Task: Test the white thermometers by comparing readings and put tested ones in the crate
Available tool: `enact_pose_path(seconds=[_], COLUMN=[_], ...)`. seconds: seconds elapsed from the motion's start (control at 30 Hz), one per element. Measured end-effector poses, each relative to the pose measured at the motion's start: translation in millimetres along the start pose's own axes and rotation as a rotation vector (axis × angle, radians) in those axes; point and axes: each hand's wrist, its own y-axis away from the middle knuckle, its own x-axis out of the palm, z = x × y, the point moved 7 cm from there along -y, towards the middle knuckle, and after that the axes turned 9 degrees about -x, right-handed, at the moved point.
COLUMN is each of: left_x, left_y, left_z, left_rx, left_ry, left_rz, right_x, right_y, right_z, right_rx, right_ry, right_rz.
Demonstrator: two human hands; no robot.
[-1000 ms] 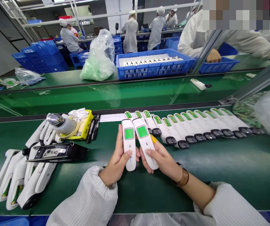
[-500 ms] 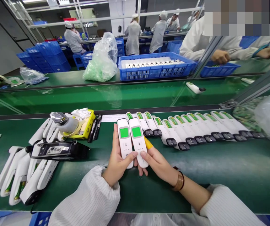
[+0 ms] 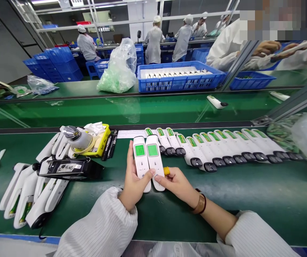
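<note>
Two white infrared thermometers stand side by side over the bench, their green screens lit and facing me. My left hand (image 3: 135,184) wraps the left thermometer (image 3: 142,165), its thumb reaching across to the right thermometer (image 3: 155,160). Faint digits show on the left screen; the right one looks blank. My right hand (image 3: 179,184) has its thumb on the lower part of the right thermometer, with a yellow finger cot (image 3: 166,171) on a bent finger beside it. Behind lies a row of white thermometers (image 3: 207,151) with green inside their open handles.
Left are piled thermometers (image 3: 19,192), a black device (image 3: 69,169), a metal-topped bottle (image 3: 78,137), a yellow tray (image 3: 105,141) and black markers (image 3: 110,145). Across the green conveyor (image 3: 97,110) stand a blue crate (image 3: 166,85) and a plastic bag (image 3: 118,67). A co-worker's hands (image 3: 268,48) work at upper right.
My right hand's fingers have drawn out from beneath the thermometers and curled at the right side. Digits now show on the left screen. The co-worker's hands have moved closer together.
</note>
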Motion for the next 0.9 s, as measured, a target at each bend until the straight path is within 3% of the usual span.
enact_pose_path(seconds=[0.13, 0.33, 0.53, 0.9], left_x=[1.2, 0.8, 5.5, 10.6], left_y=[0.8, 0.1, 3.1, 3.2], left_z=[-0.9, -0.3, 4.6, 5.6], left_rx=[0.005, -0.006, -0.056, -0.060], left_ry=[-0.002, -0.021, -0.017, -0.031], left_rz=[0.023, -0.009, 0.032, 0.078], right_x=[9.6, 8.6, 20.5, 21.0], right_y=[-0.4, 1.4, 2.9, 3.6], right_z=[2.9, 6.5, -6.7, -11.5], right_rx=[-0.009, -0.040, 0.142, 0.170], right_ry=[-0.185, 0.035, -0.054, -0.053], right_rz=[0.024, 0.063, 0.111, 0.092])
